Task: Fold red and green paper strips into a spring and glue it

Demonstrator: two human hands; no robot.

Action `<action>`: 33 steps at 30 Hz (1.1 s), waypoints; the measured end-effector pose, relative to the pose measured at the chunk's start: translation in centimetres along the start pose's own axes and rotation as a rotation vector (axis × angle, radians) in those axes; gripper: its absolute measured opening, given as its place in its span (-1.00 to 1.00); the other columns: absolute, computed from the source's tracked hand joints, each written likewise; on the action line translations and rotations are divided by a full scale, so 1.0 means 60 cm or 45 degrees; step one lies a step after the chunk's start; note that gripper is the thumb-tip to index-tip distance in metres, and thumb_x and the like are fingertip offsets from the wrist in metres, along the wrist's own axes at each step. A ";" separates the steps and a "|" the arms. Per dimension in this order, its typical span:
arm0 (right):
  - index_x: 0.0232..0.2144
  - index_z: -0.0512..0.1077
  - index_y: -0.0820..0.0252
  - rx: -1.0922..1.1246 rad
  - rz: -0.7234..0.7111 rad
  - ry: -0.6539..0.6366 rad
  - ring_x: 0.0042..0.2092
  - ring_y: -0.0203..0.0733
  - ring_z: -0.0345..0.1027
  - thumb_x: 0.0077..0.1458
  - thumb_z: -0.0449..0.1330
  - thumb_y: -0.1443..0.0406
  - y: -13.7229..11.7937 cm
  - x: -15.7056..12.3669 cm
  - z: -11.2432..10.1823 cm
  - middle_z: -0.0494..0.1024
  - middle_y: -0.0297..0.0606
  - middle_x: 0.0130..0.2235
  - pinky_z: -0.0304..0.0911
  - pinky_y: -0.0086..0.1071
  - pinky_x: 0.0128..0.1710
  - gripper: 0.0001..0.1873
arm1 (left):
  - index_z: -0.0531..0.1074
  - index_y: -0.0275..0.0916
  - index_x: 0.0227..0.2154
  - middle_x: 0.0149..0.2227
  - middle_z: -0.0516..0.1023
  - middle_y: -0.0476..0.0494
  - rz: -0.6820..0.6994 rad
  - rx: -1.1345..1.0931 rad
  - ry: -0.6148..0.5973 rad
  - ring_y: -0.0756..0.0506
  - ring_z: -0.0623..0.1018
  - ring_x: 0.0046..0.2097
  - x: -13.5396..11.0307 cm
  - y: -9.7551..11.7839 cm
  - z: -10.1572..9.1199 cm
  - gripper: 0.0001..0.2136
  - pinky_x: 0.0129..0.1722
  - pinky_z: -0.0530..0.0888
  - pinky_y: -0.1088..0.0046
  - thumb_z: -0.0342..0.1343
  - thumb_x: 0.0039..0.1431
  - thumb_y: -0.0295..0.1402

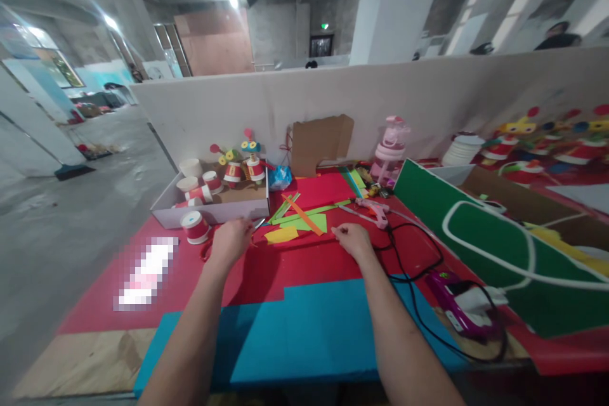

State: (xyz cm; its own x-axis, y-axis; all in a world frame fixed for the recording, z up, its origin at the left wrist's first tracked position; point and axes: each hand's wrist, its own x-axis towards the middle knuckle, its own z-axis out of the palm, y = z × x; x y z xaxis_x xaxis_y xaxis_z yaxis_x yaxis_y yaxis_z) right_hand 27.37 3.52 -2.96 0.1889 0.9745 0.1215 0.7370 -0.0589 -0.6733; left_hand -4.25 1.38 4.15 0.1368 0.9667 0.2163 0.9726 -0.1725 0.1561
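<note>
Slim metal-tipped tool, type unclear, sticking out on far-right side of left hand. Fist clenched round it, low over red foam sheet in mid-table. Red loop, blurred, just near-left of that wrist. Right hand palm down on same sheet, fingers curled; whether pinching anything, cannot tell.

Between the hands: yellow paper scrap, flat on the sheet. Just beyond it: green paper strips with orange paper strip lying across them. Far-right of right hand: pink glue gun, black cable looping nearward to purple glue gun at right edge.

Left of left hand: red-and-white paper cup, upright, just in front of white cardboard box holding more cups and cup figures. Nearest to camera: blue foam sheet under both forearms. Right side: green board with white line, propped tilted. Far: pink plastic bottle and brown cardboard piece against white partition wall.
</note>
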 end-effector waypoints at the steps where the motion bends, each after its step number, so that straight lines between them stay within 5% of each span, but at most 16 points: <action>1: -0.64 0.45 0.13 0.004 -0.009 -0.020 -0.44 -0.16 0.39 0.00 0.12 0.16 -0.002 -0.001 0.000 0.53 -0.23 -0.56 0.09 -0.39 -0.45 -0.72 | 0.49 -0.23 -0.43 -0.30 0.50 -0.24 0.052 0.057 -0.022 -0.13 0.47 -0.28 0.013 0.016 0.000 -0.77 -0.39 0.26 0.46 -0.06 0.17 -0.33; 8: -0.54 0.48 0.16 -0.053 -0.108 -0.049 -0.38 -0.18 0.38 0.08 0.08 0.22 -0.021 -0.009 0.007 0.55 -0.22 -0.46 0.11 -0.40 -0.38 -0.74 | 0.50 -0.34 -0.28 -0.24 0.49 -0.38 0.250 0.181 -0.188 -0.22 0.47 -0.15 0.101 0.102 0.073 -0.81 -0.25 0.37 0.35 0.01 0.13 -0.43; 13: -0.18 0.46 0.16 -0.094 -0.122 0.207 -0.27 -0.19 0.38 0.07 0.13 0.22 -0.032 -0.019 0.011 0.50 -0.15 -0.20 0.18 -0.40 -0.29 -0.74 | 0.49 -0.36 -0.27 -0.24 0.48 -0.37 0.242 0.273 -0.059 -0.23 0.44 -0.09 0.099 0.105 0.104 -0.75 -0.20 0.37 0.30 -0.11 0.16 -0.52; 17: -0.16 0.44 0.14 0.003 -0.201 0.288 -0.29 -0.20 0.37 0.12 0.07 0.20 -0.040 -0.025 0.023 0.47 -0.14 -0.16 0.22 -0.37 -0.26 -0.73 | 0.47 -0.32 -0.27 -0.24 0.49 -0.32 0.271 0.316 0.049 -0.24 0.42 -0.08 0.086 0.089 0.097 -0.79 -0.17 0.35 0.26 -0.08 0.15 -0.49; 21: -0.26 0.49 0.14 0.211 -0.489 0.002 -0.25 -0.20 0.40 0.16 0.04 0.18 -0.053 -0.032 0.055 0.54 -0.20 -0.24 0.26 -0.39 -0.23 -0.74 | 0.49 -0.33 -0.26 -0.25 0.51 -0.35 0.272 0.339 -0.036 -0.24 0.42 -0.09 0.089 0.085 0.099 -0.76 -0.16 0.34 0.24 -0.09 0.17 -0.48; 24: -0.28 0.52 0.13 0.105 -0.637 -0.140 -0.18 -0.14 0.39 0.18 0.04 0.17 -0.058 -0.038 0.072 0.57 -0.20 -0.25 0.23 -0.35 -0.14 -0.72 | 0.51 -0.35 -0.32 -0.26 0.50 -0.39 0.277 0.328 -0.076 -0.24 0.43 -0.09 0.094 0.094 0.096 -0.76 -0.13 0.32 0.24 -0.08 0.15 -0.51; 28: -0.25 0.52 0.14 -0.032 -0.589 -0.109 -0.12 -0.13 0.39 0.15 0.06 0.24 -0.059 -0.038 0.072 0.57 -0.17 -0.20 0.19 -0.31 -0.05 -0.75 | 0.48 -0.29 -0.33 -0.29 0.52 -0.31 0.218 0.158 -0.031 -0.20 0.47 -0.16 0.079 0.094 0.063 -0.82 -0.24 0.34 0.34 -0.02 0.09 -0.49; 33: -0.29 0.53 0.15 0.157 -0.505 -0.014 -0.20 -0.13 0.41 0.11 0.09 0.24 -0.067 -0.039 0.073 0.57 -0.16 -0.22 0.26 -0.31 -0.15 -0.77 | 0.38 -0.24 -0.51 -0.53 0.48 -0.09 0.044 -0.429 -0.008 -0.09 0.46 -0.43 0.037 0.044 0.010 -0.94 -0.45 0.28 0.47 0.05 -0.01 -0.40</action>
State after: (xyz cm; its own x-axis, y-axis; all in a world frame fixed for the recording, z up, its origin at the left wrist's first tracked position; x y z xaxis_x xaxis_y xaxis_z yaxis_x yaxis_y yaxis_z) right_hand 21.09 2.44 -3.73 -0.1012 0.9188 0.3816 0.6680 0.3470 -0.6584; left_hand -1.29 3.21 4.44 0.1706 0.9603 0.2209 0.8506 -0.2567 0.4588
